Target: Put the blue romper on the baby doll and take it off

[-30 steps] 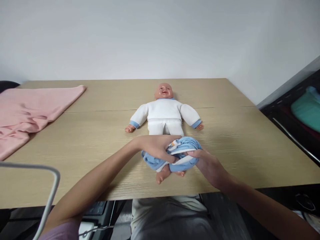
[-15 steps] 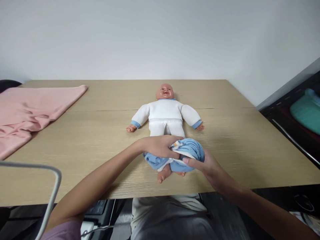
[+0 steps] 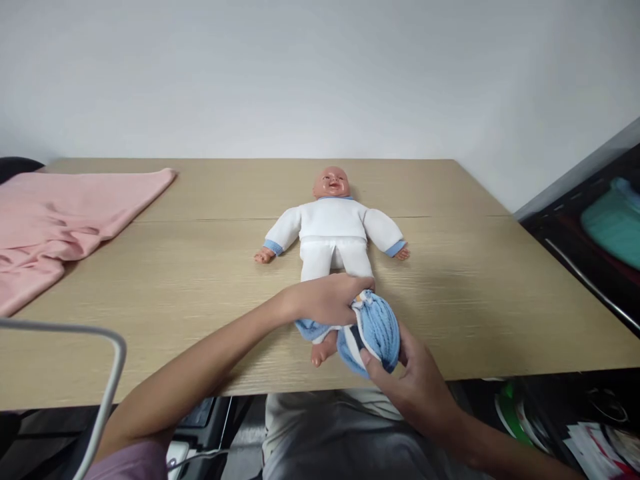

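Note:
A baby doll [image 3: 333,220] in a white outfit with blue cuffs lies on its back, head away from me. A light blue terry-cloth garment [image 3: 381,327] with white edging is bunched around its lower legs. My left hand [image 3: 330,299] lies across the doll's shins, its fingers closed on the garment's upper edge. From the right, my right hand [image 3: 417,380] pinches the gathered cloth, thumb at the opening and fingers behind. One bare doll foot [image 3: 324,348] shows below the cloth; the other is hidden.
A pink cloth [image 3: 65,220] lies rumpled on the left of the wooden table [image 3: 475,287]. A grey curved bar [image 3: 113,380] stands at the lower left. To the right is a dark shelf or cart holding a green bundle [image 3: 613,223].
My right hand has moved down and toward me, turning the right part of the garment downward. The doll's right-side foot is now covered from view. My left hand has shifted slightly right.

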Motion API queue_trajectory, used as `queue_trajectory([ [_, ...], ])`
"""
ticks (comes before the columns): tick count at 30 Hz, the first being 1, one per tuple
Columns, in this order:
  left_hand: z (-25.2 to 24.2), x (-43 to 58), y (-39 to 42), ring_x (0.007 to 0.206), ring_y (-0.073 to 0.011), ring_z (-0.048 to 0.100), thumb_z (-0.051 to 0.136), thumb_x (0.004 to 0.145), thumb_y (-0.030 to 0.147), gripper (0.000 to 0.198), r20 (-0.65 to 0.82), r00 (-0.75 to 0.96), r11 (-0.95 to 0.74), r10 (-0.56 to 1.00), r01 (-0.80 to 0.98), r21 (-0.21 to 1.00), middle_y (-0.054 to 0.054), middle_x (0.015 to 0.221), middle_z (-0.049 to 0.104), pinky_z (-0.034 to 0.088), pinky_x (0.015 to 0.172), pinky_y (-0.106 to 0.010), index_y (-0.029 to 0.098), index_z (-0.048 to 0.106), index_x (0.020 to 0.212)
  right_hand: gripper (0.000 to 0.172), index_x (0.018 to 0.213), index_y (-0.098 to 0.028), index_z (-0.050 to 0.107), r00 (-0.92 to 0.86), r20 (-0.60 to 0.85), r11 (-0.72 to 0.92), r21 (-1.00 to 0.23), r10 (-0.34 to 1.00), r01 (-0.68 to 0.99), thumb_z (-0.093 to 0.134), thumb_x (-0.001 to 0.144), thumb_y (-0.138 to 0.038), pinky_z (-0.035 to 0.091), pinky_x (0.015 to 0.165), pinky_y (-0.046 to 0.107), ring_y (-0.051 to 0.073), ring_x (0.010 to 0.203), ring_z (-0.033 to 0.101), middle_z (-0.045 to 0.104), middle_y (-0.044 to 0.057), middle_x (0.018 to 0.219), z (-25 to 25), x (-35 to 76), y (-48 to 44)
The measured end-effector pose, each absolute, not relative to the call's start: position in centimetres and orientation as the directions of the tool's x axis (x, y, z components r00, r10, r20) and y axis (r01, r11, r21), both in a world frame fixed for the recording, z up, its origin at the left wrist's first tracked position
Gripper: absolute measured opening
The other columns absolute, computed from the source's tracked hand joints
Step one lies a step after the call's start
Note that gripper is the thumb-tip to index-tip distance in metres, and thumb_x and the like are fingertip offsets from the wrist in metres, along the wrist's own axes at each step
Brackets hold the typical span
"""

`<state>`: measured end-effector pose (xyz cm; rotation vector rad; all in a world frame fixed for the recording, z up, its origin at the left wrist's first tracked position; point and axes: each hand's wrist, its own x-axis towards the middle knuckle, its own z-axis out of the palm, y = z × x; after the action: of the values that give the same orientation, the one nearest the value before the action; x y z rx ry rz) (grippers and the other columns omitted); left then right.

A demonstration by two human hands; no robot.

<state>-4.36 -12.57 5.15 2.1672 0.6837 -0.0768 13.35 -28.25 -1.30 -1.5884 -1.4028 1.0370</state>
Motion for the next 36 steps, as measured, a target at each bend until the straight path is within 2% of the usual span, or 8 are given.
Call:
queue_trajectory([
  [5, 5.3, -4.3, -13.0, 0.077, -0.0218, 0.069, 0.067, 0.09, 0.022, 0.02, -0.339, 0.832, -0.544, 0.439, 0.547, 0.637, -0.001, 0.083, 0.068, 0.043, 0.065, -0.031, 0.023, 0.057, 0.107, 0.039, 0.12, -0.018, 0.079, 0.212, 0.088, -0.034, -0.86, 0.973, 0.51, 0.074, 0.088, -0.039, 0.068, 0.089, 0.04, 0.032, 0.097, 0.083, 0.087, 0.012, 0.106, -2.4, 13.9, -28.7],
  [11, 5.0, -3.9, -14.1, 0.074, -0.0258, 0.068, 0.075, 0.086, 0.034, 0.033, -0.365, 0.811, -0.616, 0.457, 0.584, 0.529, -0.001, 0.078, 0.065, 0.041, 0.062, -0.033, 0.022, 0.061, 0.113, 0.028, 0.107, -0.018, 0.078, 0.253, 0.088, -0.078, -0.811, 0.964, 0.579, 0.065, 0.09, -0.036, 0.059, 0.075, 0.03, 0.024, 0.077, 0.076, 0.082, 0.004, 0.086, -3.0, 14.9, -28.6],
  [18, 4.5, -3.7, -14.7, 0.082, -0.0292, 0.072, 0.074, 0.088, 0.029, 0.034, -0.351, 0.844, -0.64, 0.405, 0.536, 0.551, -0.002, 0.083, 0.069, 0.049, 0.069, -0.036, 0.023, 0.066, 0.12, 0.025, 0.104, -0.021, 0.074, 0.23, 0.064, -0.072, -0.841, 0.971, 0.537, 0.07, 0.084, -0.035, 0.055, 0.071, 0.031, 0.023, 0.072, 0.069, 0.076, 0.001, 0.08, -2.6, 14.4, -30.0],
  [21, 4.0, -3.7, -14.9, 0.088, -0.0299, 0.073, 0.068, 0.092, 0.022, 0.039, -0.311, 0.86, -0.642, 0.404, 0.509, 0.574, -0.005, 0.092, 0.074, 0.051, 0.073, -0.037, 0.023, 0.064, 0.13, 0.01, 0.09, -0.026, 0.064, 0.172, 0.098, -0.023, -0.805, 0.98, 0.592, 0.069, 0.084, -0.033, 0.047, 0.061, 0.03, 0.019, 0.059, 0.059, 0.064, -0.004, 0.067, -3.1, 13.7, -31.1],
  [23, 4.0, -3.7, -14.9, 0.086, -0.0294, 0.073, 0.068, 0.093, 0.02, 0.04, -0.31, 0.855, -0.622, 0.415, 0.515, 0.589, -0.005, 0.093, 0.075, 0.051, 0.074, -0.036, 0.023, 0.063, 0.132, 0.011, 0.087, -0.027, 0.059, 0.163, 0.11, -0.017, -0.779, 0.981, 0.627, 0.069, 0.086, -0.032, 0.044, 0.058, 0.03, 0.017, 0.055, 0.054, 0.059, -0.006, 0.063, -3.7, 13.6, -31.4],
  [25, 4.0, -3.7, -14.8, 0.086, -0.0294, 0.074, 0.069, 0.093, 0.02, 0.041, -0.315, 0.849, -0.606, 0.424, 0.525, 0.598, -0.006, 0.093, 0.075, 0.05, 0.074, -0.035, 0.023, 0.062, 0.133, 0.01, 0.093, -0.027, 0.061, 0.177, 0.153, -0.003, -0.749, 0.972, 0.662, 0.068, 0.087, -0.03, 0.046, 0.06, 0.031, 0.019, 0.058, 0.058, 0.062, -0.005, 0.067, -4.3, 13.9, -31.3],
  [30, 3.8, -3.5, -14.5, 0.095, -0.0325, 0.075, 0.072, 0.093, 0.023, 0.041, -0.297, 0.844, -0.644, 0.447, 0.534, 0.548, -0.009, 0.106, 0.076, 0.052, 0.077, -0.036, 0.022, 0.058, 0.131, 0.029, 0.111, -0.025, 0.069, 0.13, 0.52, 0.195, -0.524, 0.844, 0.829, 0.071, 0.083, -0.022, 0.057, 0.086, 0.045, 0.033, 0.1, 0.068, 0.069, 0.011, 0.112, -5.7, 15.3, -30.0],
  [36, 2.8, -3.4, -14.4, 0.097, -0.029, 0.073, 0.076, 0.088, 0.023, 0.04, -0.278, 0.815, -0.639, 0.508, 0.573, 0.513, -0.011, 0.127, 0.071, 0.053, 0.08, -0.037, 0.022, 0.055, 0.123, 0.028, 0.113, -0.023, 0.066, 0.191, 0.51, 0.143, -0.546, 0.839, 0.826, 0.066, 0.085, -0.019, 0.054, 0.097, 0.057, 0.038, 0.111, 0.063, 0.067, 0.016, 0.127, -6.1, 15.6, -28.9],
])
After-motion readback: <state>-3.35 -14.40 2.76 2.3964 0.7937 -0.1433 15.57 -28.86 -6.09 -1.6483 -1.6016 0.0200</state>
